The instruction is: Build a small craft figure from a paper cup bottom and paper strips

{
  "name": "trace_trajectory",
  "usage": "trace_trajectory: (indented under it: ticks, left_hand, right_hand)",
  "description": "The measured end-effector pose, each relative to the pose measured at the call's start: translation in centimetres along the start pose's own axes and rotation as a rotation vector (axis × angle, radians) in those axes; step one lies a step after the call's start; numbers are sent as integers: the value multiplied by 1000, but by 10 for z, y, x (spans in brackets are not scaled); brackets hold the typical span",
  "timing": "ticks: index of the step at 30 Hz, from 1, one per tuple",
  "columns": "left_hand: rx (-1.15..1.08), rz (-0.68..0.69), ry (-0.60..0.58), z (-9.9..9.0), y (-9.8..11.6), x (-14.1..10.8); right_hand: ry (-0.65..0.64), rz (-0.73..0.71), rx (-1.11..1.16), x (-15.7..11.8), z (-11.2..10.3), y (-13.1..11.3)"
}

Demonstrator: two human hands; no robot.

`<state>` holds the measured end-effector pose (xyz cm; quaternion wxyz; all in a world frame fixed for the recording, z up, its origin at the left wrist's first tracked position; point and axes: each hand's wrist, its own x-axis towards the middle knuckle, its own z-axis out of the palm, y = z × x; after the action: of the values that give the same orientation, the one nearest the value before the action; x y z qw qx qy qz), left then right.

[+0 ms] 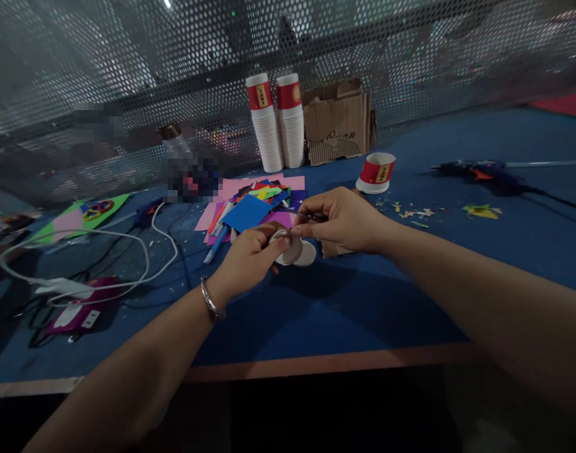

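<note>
A white paper cup piece [288,246] with a round rim is pinched between the thumb and fingers of my left hand [248,257]. My right hand [347,220] is closed at the cup piece's upper edge, its thumb and fingertip touching the rim. A dark, thin pair of scissors [314,218], mostly hidden, lies in the right fingers. Just behind the cup piece, a white disc [307,253] shows near the table. Beyond my hands lies a pile of coloured paper with a blue sheet [248,212] on top and a blue marker [216,245] at its side.
Two stacks of paper cups [269,141] stand at the back beside a torn cardboard box [339,126]. A red and white cup [377,173] and a glue gun [486,176] are on the right with paper scraps. White cable [146,242] loops around a purple power strip [87,308] at left.
</note>
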<state>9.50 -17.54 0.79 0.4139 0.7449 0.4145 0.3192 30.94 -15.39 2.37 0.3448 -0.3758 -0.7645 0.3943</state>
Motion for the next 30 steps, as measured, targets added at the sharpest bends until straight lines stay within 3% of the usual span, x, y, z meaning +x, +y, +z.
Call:
trace_trajectory:
  ticks: [10, 15, 18, 24, 30]
  left_hand:
    - [-128, 6, -109, 4, 2, -5]
    - [-80, 112, -57, 5, 5, -7]
    - [-74, 157, -32, 5, 6, -8]
    - [-106, 162, 120, -1, 1, -2]
    - [-220, 157, 189, -6, -13, 5]
  right_hand:
    - [-158, 202, 379, -1, -11, 2]
    - [-289, 289, 516, -4, -14, 0]
    - [-324, 225, 424, -7, -16, -8]
    - [-83, -36, 39, -6, -14, -16]
    - [9, -112, -185, -4, -8, -5]
